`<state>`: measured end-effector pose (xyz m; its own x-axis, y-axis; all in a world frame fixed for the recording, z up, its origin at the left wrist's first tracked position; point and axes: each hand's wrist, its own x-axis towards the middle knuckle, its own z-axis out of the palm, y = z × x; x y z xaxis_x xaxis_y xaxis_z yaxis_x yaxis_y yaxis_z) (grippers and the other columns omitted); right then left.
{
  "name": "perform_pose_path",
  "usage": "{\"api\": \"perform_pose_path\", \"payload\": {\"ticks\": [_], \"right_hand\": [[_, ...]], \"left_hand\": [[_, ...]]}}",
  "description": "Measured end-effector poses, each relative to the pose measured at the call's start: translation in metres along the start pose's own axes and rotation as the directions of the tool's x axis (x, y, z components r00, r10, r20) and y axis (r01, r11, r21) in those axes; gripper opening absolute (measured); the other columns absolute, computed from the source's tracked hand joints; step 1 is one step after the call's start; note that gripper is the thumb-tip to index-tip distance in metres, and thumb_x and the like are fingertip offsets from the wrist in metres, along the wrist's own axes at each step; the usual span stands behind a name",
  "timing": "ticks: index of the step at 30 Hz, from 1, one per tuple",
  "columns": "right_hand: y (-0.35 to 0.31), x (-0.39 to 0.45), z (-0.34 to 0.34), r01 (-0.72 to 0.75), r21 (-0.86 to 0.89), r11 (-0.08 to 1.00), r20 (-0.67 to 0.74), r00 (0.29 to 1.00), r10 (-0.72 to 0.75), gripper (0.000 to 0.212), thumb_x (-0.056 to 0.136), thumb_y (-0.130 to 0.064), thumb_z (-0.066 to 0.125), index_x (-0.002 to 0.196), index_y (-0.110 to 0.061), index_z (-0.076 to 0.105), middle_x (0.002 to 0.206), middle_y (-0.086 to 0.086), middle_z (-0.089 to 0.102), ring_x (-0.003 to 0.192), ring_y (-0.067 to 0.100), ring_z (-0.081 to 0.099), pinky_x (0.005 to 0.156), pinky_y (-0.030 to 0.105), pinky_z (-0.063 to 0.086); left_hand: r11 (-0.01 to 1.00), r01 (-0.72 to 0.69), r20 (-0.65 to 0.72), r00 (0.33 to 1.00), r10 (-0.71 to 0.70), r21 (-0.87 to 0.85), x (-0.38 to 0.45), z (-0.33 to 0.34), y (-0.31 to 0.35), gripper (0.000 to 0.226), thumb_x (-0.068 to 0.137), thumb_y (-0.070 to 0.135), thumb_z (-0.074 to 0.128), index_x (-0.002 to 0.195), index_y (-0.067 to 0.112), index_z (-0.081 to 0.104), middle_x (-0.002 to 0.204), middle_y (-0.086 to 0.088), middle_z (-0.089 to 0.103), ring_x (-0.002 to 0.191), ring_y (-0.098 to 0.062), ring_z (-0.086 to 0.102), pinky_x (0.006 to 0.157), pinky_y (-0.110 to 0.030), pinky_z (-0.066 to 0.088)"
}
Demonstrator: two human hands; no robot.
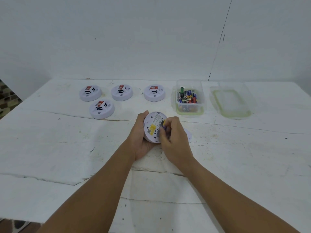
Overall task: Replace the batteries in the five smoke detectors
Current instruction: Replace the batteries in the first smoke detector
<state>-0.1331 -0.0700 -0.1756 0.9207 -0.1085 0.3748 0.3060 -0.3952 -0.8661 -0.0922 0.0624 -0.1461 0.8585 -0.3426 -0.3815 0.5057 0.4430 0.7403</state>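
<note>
My left hand (140, 140) grips a white round smoke detector (152, 126) from its left side, its back with a yellow label turned up toward me. My right hand (175, 135) pinches a purple and yellow battery (164, 126) against the right side of that back, partly hiding it. Several more white smoke detectors stand face up on the table: one (90, 93) at the far left, one (122, 92) in the middle, one (154, 92) to the right, and one (102, 109) nearer to me.
A clear plastic box (189, 98) with several mixed batteries stands at the back right. Its clear lid with a green seal (232, 101) lies to the right of it. The white table (67, 148) has cracks; its left edge drops off.
</note>
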Motion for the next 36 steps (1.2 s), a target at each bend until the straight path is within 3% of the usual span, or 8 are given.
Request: {"api": "perform_pose_path", "payload": {"ticks": [3,6,13,17,23,29,33,36], "right_hand": [[0.003,-0.001,-0.001,-0.034,0.053,0.998,0.017,0.999,0.033,0.027,0.102,-0.013,0.061,0.118,-0.028,0.044,0.082,0.009,0.053,0.071,0.018,0.052,0.063,0.022,0.043],[0.007,-0.002,0.002,-0.042,-0.002,0.999,0.001,0.999,0.042,0.03,0.101,-0.019,0.064,0.126,-0.024,0.049,0.089,0.002,0.054,0.079,0.017,0.053,0.07,0.019,0.042],[0.003,-0.004,-0.001,-0.046,0.04,0.998,-0.015,0.999,0.046,0.025,0.101,-0.017,0.066,0.111,-0.024,0.044,0.098,0.002,0.056,0.085,0.014,0.059,0.07,0.018,0.045],[-0.007,-0.006,-0.006,-0.061,0.09,0.994,-0.056,0.996,0.067,0.02,0.104,-0.018,0.063,0.105,-0.018,0.043,0.087,-0.002,0.054,0.072,0.007,0.053,0.061,0.014,0.039],[-0.007,-0.006,-0.048,-0.08,0.065,0.995,-0.231,0.968,0.093,0.026,0.1,-0.032,0.07,0.091,-0.017,0.051,0.072,-0.001,0.055,0.061,0.009,0.048,0.056,0.016,0.037],[0.004,0.009,-0.101,-0.176,0.065,0.982,-0.363,0.913,0.188,0.02,0.096,-0.033,0.075,0.094,-0.02,0.059,0.077,-0.009,0.062,0.066,0.004,0.055,0.063,0.013,0.041],[0.017,0.008,-0.131,-0.208,-0.005,0.978,-0.397,0.898,0.188,0.014,0.095,-0.031,0.074,0.093,-0.024,0.062,0.078,-0.012,0.064,0.071,0.006,0.057,0.063,0.012,0.039],[0.024,0.014,-0.155,-0.189,-0.071,0.98,-0.434,0.89,0.14,0.011,0.094,-0.03,0.075,0.093,-0.026,0.064,0.081,-0.013,0.066,0.075,0.009,0.058,0.065,0.015,0.041]], "left_hand": [[1.0,-0.005,-0.012,1.0,0.005,0.006,-0.002,0.002,0.0,0.057,0.105,0.054,0.038,0.118,0.008,0.069,0.109,-0.018,0.075,0.093,-0.029,0.074,0.081,-0.042,0.058],[1.0,-0.017,-0.023,1.0,0.017,-0.003,-0.003,0.002,0.0,0.057,0.105,0.054,0.038,0.118,0.009,0.07,0.112,-0.02,0.074,0.094,-0.032,0.074,0.081,-0.043,0.059],[0.999,-0.033,-0.027,0.999,0.032,-0.019,-0.006,0.005,0.0,0.056,0.105,0.053,0.036,0.117,0.01,0.069,0.109,-0.018,0.075,0.092,-0.03,0.074,0.084,-0.044,0.056],[0.999,-0.039,-0.021,0.999,0.039,0.01,-0.008,0.007,0.0,0.057,0.105,0.055,0.035,0.122,0.011,0.066,0.11,-0.016,0.075,0.092,-0.028,0.074,0.084,-0.043,0.056],[0.994,-0.105,-0.043,0.993,0.106,0.014,-0.005,0.01,-0.001,0.068,0.087,0.062,0.057,0.134,0.013,0.064,0.129,-0.014,0.071,0.117,-0.031,0.068,0.108,-0.049,0.048],[0.99,-0.141,0.074,0.987,0.14,0.021,-0.002,0.058,-0.013,0.04,0.089,0.047,0.062,0.108,0.016,0.078,0.113,-0.012,0.075,0.101,-0.027,0.072,0.105,-0.048,0.05],[0.999,-0.045,0.083,0.995,0.047,-0.026,0.012,0.103,-0.038,0.05,0.093,0.05,0.063,0.126,0.012,0.069,0.116,-0.015,0.073,0.108,-0.036,0.066,0.103,-0.05,0.051],[0.996,0.011,0.074,0.997,-0.005,-0.085,0.027,0.133,-0.054,0.043,0.098,0.052,0.061,0.117,0.014,0.07,0.115,-0.015,0.072,0.106,-0.034,0.066,0.099,-0.047,0.052]]}}
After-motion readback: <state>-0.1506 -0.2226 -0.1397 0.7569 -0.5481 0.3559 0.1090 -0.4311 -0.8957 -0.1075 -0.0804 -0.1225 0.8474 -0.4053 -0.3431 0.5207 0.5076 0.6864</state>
